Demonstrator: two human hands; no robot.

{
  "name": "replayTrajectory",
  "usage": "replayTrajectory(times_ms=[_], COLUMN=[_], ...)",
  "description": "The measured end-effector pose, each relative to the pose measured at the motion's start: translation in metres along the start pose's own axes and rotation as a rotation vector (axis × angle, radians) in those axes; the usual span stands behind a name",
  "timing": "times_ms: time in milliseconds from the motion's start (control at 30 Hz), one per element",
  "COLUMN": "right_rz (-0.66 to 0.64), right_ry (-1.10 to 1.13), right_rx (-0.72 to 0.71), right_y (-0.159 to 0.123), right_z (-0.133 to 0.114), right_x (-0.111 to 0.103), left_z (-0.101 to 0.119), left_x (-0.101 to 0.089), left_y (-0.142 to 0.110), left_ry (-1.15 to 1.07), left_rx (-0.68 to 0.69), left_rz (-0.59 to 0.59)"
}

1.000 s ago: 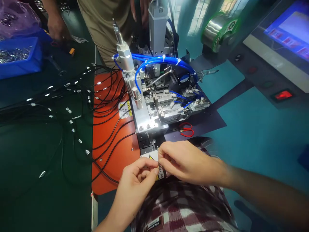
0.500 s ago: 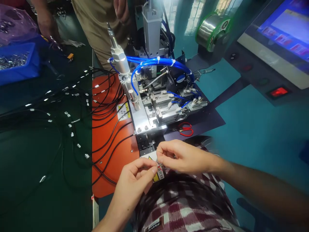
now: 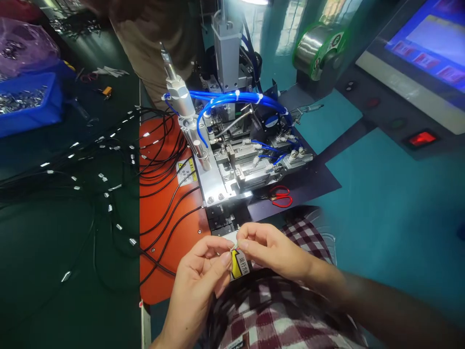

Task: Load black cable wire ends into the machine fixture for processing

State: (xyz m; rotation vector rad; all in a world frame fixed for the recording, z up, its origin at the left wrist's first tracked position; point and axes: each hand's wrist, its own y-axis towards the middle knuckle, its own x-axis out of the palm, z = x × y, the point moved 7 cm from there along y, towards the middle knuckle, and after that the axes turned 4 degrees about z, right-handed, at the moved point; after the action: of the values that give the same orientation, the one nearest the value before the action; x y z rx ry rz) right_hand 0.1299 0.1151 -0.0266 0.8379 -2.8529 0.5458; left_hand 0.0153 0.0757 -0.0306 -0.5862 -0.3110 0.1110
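At six o'clock, the bare left hand (image 3: 203, 266) and bare right hand (image 3: 271, 247) hold narrow, pinching grips on a small pale wire-like piece (image 3: 233, 247) above the flat yellow-and-white label (image 3: 238, 267), probably to control its fine ends.

Machine (image 3: 238, 152): smooth, shiny metal
Tubes (image 3: 247, 97): glossy plastic
Bin (image 3: 29, 125): smooth plastic
Bag (image 3: 29, 41): thin, crinkled plastic
Shirt (image 3: 269, 305): matt checked cloth
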Motion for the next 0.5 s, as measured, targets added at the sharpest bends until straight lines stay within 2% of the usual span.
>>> replayTrajectory(times_ms=[67, 167, 200, 267, 333, 367, 500], right_rz=[0.063, 0.227, 0.256, 0.289, 0.311, 0.322, 0.295], right_ry=[-0.275, -0.84, -0.967, -1.075, -1.029, -0.959, -0.426], right_rx=[-0.169, -0.599, -0.706, -0.812, -0.798, -0.74, -0.263], right_y=[-0.001, -0.016, -0.021, -0.026, -0.027, -0.025, -0.01], right_z=[-0.014, -0.04, -0.043, -0.041, -0.037, -0.035, -0.01], right_x=[-0.008, -0.005, 0.0, 0.008, 0.009, 0.007, -0.008], left_z=[0.0, -0.003, -0.004, -0.004, -0.003, -0.003, -0.002], left_x=[0.0, 0.001, 0.001, 0.001, 0.002, 0.002, 0.003], left_y=[0.001, 0.004, 0.004, 0.005, 0.005, 0.004, 0.003], left_ry=[0.009, 0.056, 0.074, 0.095, 0.086, 0.07, 0.015], left_rx=[-0.015, -0.032, -0.03, -0.023, -0.025, -0.028, -0.035], left_rz=[-0.004, -0.011, -0.008, 0.007, 0.015, 0.013, -0.016])
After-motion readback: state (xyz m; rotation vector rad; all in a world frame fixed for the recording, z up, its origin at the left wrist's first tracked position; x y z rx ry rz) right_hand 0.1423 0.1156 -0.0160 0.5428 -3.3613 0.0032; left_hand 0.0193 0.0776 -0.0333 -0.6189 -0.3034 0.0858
